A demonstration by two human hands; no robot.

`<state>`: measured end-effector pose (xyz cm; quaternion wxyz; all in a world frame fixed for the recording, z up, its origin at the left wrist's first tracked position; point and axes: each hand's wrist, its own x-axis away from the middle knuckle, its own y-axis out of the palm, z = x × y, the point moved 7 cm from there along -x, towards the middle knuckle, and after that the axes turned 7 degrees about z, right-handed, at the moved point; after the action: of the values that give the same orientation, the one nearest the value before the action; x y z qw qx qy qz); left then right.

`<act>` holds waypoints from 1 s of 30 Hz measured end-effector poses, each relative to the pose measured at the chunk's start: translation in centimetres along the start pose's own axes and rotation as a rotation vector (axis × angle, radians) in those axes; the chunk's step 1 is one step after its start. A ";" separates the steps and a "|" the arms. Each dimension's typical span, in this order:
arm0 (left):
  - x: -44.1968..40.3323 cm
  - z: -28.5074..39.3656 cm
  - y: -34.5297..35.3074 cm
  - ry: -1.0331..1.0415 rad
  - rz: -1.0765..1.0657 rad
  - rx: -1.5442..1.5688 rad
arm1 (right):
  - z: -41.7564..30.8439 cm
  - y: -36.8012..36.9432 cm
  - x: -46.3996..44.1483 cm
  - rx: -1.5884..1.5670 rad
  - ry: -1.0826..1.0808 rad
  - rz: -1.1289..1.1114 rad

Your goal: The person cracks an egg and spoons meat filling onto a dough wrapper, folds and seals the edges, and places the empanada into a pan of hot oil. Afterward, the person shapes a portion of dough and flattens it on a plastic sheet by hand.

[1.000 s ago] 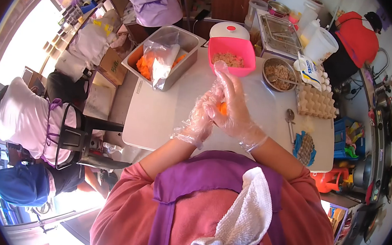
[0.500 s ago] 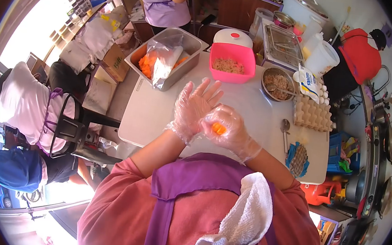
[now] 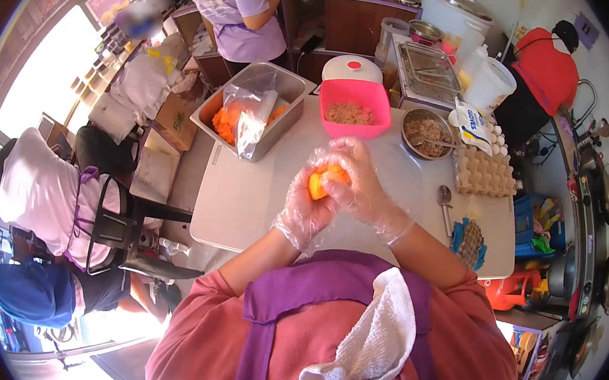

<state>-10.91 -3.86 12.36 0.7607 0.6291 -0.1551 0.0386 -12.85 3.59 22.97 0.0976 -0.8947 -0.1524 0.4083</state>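
In front of my chest, both hands wear clear plastic gloves and meet around a bright orange, dough-like lump (image 3: 325, 182). My left hand (image 3: 303, 203) cups it from the left and below. Curled over it from the right is my right hand (image 3: 364, 184), its fingers closed. Part of the lump is hidden by the fingers. Beyond the hands, a pink container (image 3: 357, 130) holds a crumbly brownish filling. To its left stands a steel pan (image 3: 295, 109) with more orange pieces and a clear plastic bag (image 3: 253, 117).
On the white table (image 3: 237, 209) are a steel bowl (image 3: 423, 153) of filling, an egg tray (image 3: 485, 174), a glove packet (image 3: 475, 127), a spoon (image 3: 445, 206) and a patterned cloth (image 3: 469, 244). Several people are around: one in lilac (image 3: 240, 11), one in red (image 3: 549, 70), others at left.
My left hand has turned from open and flat to cupping the orange lump. My right hand has moved slightly up and right, and more of the lump shows between both hands.
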 end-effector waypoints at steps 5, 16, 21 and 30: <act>-0.5 1.3 -0.3 0.195 -0.078 -0.164 | -0.8 1.0 0.8 0.097 -0.030 0.053; -1.8 1.2 -3.8 0.255 0.014 -0.218 | -3.6 0.2 0.6 0.224 -0.272 0.150; -2.2 1.3 -3.8 0.292 0.010 -0.207 | -4.2 -0.8 1.2 0.154 -0.330 0.223; 2.6 1.1 5.7 0.766 -0.215 -1.107 | -2.8 -2.1 1.4 0.043 -0.146 0.233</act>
<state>-10.10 -4.12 18.72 0.9714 0.1012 0.1916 0.0975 -10.26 5.90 24.45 0.0572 -0.8720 -0.0454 0.4841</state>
